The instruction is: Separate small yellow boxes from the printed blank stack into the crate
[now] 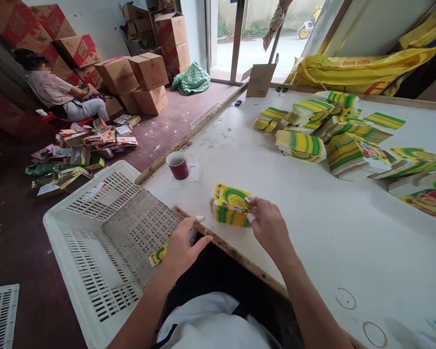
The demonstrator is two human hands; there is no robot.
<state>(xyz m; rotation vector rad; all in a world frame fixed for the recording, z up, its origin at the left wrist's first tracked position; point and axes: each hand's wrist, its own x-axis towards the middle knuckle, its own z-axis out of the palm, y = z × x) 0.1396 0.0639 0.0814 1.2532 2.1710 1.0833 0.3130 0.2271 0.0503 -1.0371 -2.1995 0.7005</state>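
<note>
On the white table in front of me is a stack of flat yellow and green cartons (pixel 228 206). My right hand (pixel 271 223) is at the stack's right end, with thumb and index finger closed on the edge of a top carton. White covers wrap some of its fingertips. My left hand (pixel 185 247) hovers by the table's wooden edge, above the rim of a white plastic crate (pixel 94 271). Its fingers are stretched, the thumb stands apart, and nothing is in it. Beneath that hand, a yellow carton (pixel 159 254) lies in the crate, partly hidden.
A dark red mug (pixel 177 166) stands near the table's left edge. Several bundles of flat cartons (pixel 356 155) cover the far right. Scissors (pixel 281 90) and a cardboard box (pixel 260 80) are at the back. A person (pixel 63 92) sits left, by a pile of packets (pixel 83 150).
</note>
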